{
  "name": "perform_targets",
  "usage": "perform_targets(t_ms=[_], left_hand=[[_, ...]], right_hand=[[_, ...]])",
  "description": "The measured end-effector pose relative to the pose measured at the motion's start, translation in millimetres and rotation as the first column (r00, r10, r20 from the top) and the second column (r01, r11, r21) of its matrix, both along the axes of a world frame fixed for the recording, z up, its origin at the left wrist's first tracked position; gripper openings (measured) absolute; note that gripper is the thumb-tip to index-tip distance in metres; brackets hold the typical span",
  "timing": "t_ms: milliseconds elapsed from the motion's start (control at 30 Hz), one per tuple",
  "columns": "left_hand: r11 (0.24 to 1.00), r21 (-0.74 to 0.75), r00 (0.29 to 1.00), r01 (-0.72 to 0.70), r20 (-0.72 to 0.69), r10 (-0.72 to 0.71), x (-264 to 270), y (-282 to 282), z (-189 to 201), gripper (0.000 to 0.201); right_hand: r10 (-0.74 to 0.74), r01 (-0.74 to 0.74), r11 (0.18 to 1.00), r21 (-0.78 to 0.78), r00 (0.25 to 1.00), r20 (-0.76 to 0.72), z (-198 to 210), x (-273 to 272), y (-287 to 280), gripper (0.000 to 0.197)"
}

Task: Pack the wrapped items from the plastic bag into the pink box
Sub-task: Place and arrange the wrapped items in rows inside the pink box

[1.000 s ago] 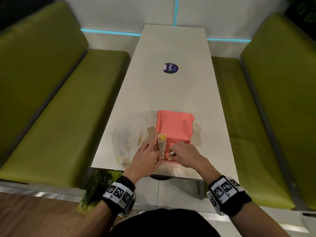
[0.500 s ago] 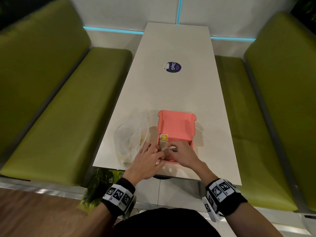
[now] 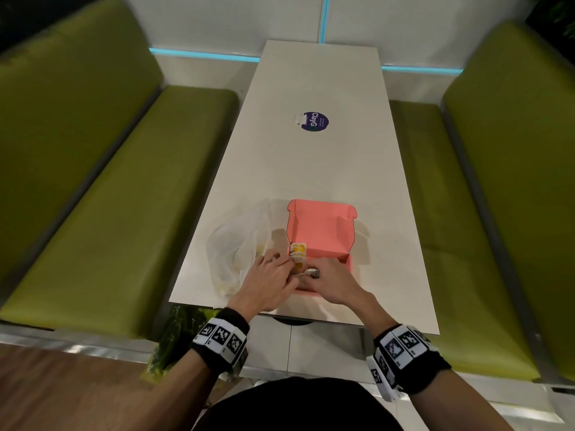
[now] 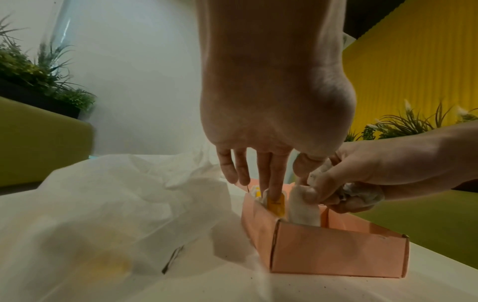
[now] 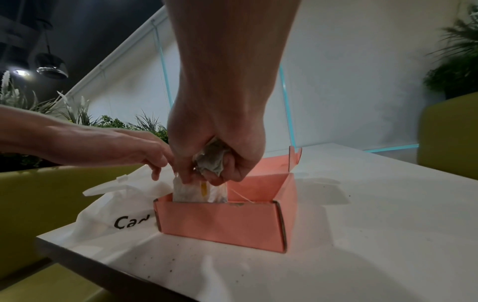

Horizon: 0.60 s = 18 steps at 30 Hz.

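"ClayG" on round table sticker (image 3: 312,121); "Ca" on plastic bag (image 5: 111,206)

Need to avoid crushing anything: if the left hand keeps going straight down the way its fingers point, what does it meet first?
Probably the yellow wrapped item standing in the pink box; the left hand already has a fingertip on it.

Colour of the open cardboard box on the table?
Salmon pink cardboard box, inside and out; clearest in the right wrist view.
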<state>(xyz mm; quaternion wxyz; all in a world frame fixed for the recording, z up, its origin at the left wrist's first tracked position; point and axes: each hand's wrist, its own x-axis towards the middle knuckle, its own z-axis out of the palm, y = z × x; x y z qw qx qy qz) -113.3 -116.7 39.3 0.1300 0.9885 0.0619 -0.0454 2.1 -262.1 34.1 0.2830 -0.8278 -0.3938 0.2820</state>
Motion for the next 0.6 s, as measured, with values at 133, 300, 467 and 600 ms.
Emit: perform_targets(t_ms=[133,300,467,600], left_hand=[[0.998,-0.043,0.999,-0.035,0.019,0.036,-3,1,0,0.058],[0.997,-0.018,0.985,-0.076,0.154,0.078,-17,-11,0,0.045],[0.987,0.148,0.999,0.053,-0.008,-0.053,-18,-24,-11,0.050],[0.986,0.141,0.996,0.085,0.004,-0.086,-16,-29,-14,0.053]], right_hand=[[-0.068,0.068,0.998,-0.003,0.998,-0.002,-5,-1,15,0.028],[-0.139,0.139,0.990,-0.016,0.990,-0.023,-7,-1,23,0.012],[-0.147,0.147,0.989,-0.025,0.989,0.019,0,-3,24,0.020],[-0.182,0.188,0.980,-0.067,0.980,0.078,-4,-2,25,0.017]])
